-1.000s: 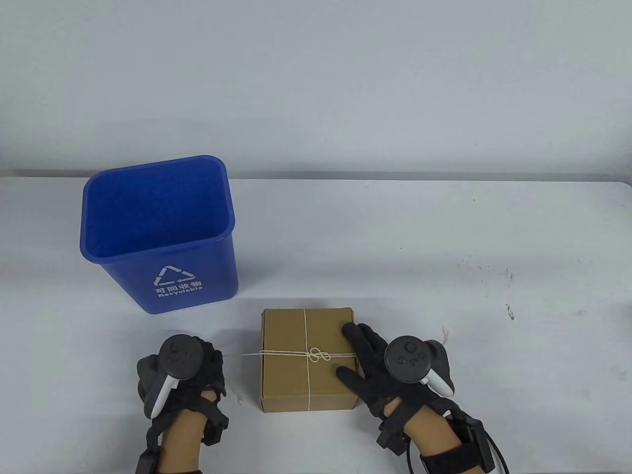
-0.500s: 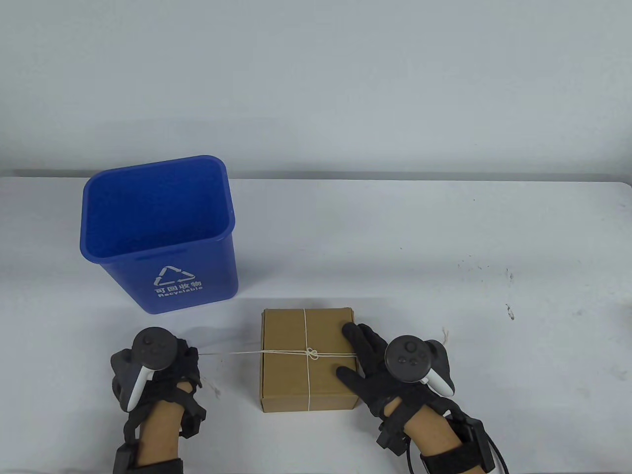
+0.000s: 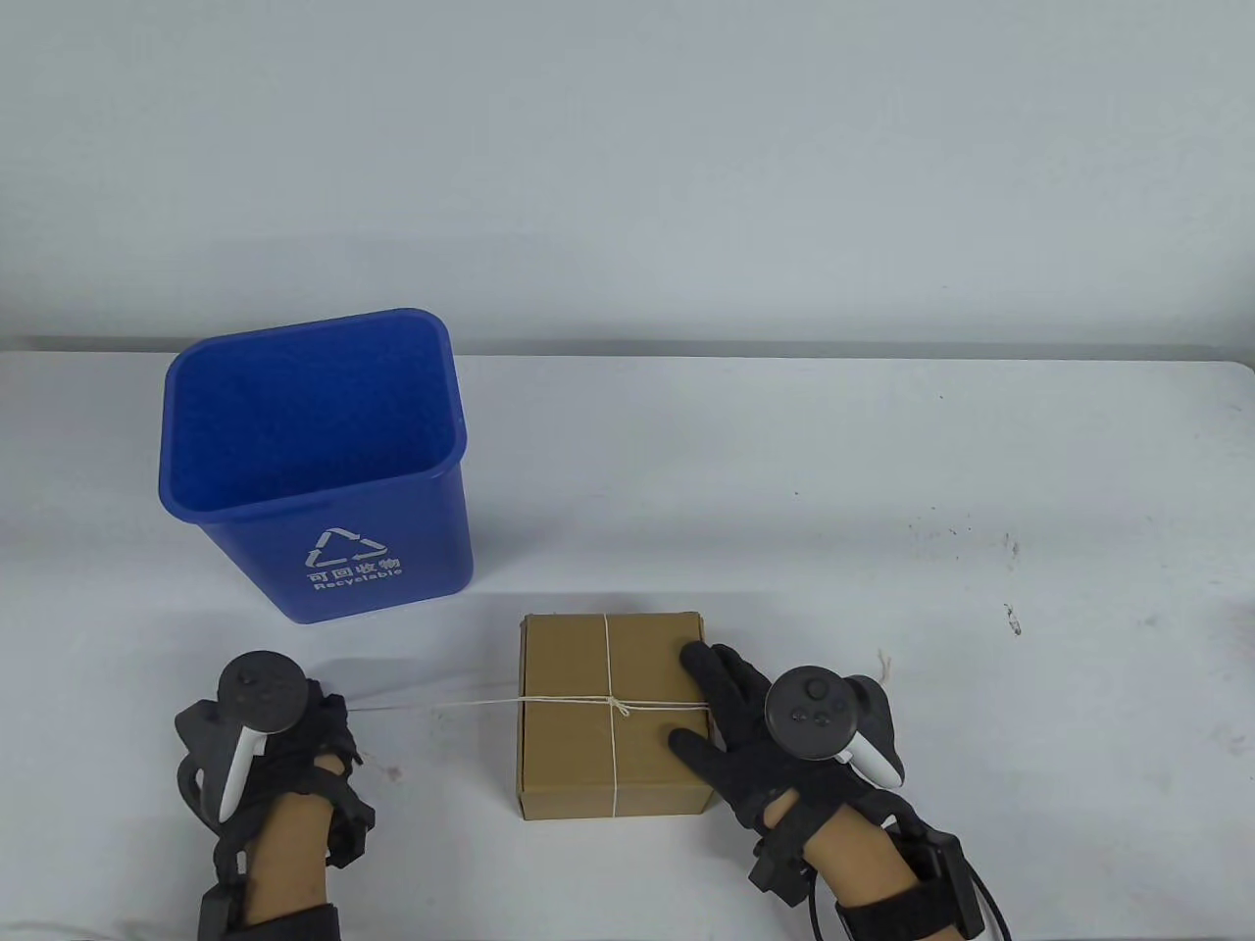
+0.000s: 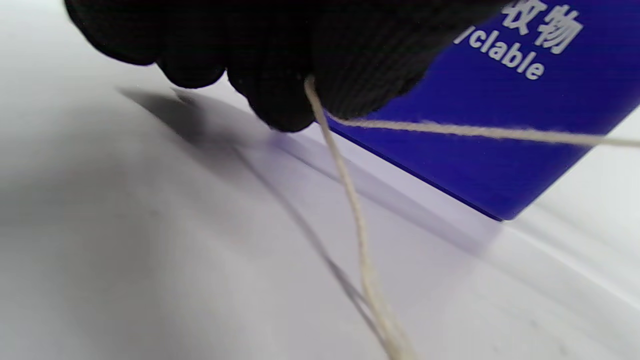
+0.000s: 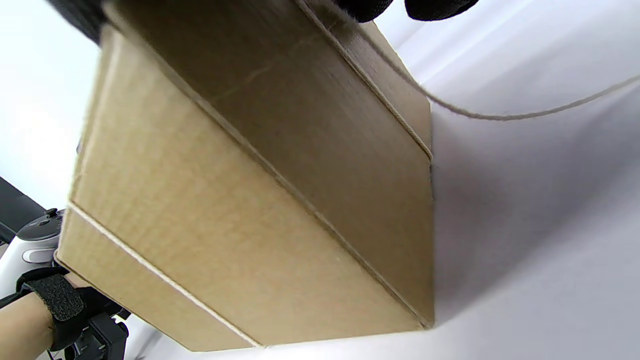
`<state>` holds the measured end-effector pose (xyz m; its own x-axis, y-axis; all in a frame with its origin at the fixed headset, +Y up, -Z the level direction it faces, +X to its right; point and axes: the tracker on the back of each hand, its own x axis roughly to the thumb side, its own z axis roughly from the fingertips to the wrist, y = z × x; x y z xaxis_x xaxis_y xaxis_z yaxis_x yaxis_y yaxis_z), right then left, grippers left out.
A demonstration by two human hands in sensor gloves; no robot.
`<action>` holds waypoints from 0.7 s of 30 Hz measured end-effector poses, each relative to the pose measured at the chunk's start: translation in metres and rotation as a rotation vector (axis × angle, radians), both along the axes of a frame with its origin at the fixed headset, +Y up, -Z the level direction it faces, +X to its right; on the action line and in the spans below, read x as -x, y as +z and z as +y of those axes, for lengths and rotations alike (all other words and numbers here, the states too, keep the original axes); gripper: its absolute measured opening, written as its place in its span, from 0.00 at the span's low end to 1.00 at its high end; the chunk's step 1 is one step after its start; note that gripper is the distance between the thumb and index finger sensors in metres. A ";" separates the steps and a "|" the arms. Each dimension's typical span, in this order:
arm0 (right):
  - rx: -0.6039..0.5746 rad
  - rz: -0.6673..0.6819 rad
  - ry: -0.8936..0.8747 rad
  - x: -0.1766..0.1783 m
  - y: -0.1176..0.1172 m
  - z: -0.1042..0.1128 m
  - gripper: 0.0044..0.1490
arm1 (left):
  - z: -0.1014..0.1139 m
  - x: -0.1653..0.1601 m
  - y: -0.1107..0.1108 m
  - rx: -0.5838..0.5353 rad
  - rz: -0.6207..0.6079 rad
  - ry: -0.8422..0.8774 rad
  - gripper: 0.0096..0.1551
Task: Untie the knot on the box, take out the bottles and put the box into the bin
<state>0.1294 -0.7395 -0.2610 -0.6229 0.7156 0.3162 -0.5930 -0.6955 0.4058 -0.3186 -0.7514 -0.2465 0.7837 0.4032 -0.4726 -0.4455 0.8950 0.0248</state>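
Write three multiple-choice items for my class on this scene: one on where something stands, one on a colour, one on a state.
1. Where does the recycling bin stand relative to the cardboard box?
A. behind it, to the left
B. right of it
C. on top of it

2. What colour is the bin?
A. green
B. blue
C. grey

3. What is the left hand doing?
A. lying flat on the box
B. resting inside the bin
C. pinching the string

Answers:
1 A: the table view shows the bin farther back and leftward.
2 B: its walls are plainly blue.
3 C: the left wrist view shows string coming out between the gloved fingers, while the right hand rests on the box.
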 end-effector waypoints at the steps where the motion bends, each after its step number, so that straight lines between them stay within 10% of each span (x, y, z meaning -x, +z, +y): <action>1: 0.000 0.000 0.000 0.000 0.000 0.000 0.53 | 0.001 0.000 0.001 0.008 0.013 -0.015 0.23; 21: 0.004 -0.002 -0.003 -0.001 0.001 0.000 0.53 | 0.001 0.010 0.007 0.105 0.242 -0.153 0.23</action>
<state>0.1299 -0.7399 -0.2604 -0.6219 0.7183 0.3119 -0.5957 -0.6924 0.4069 -0.3286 -0.7506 -0.2398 0.6911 0.2279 -0.6859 -0.2976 0.9545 0.0172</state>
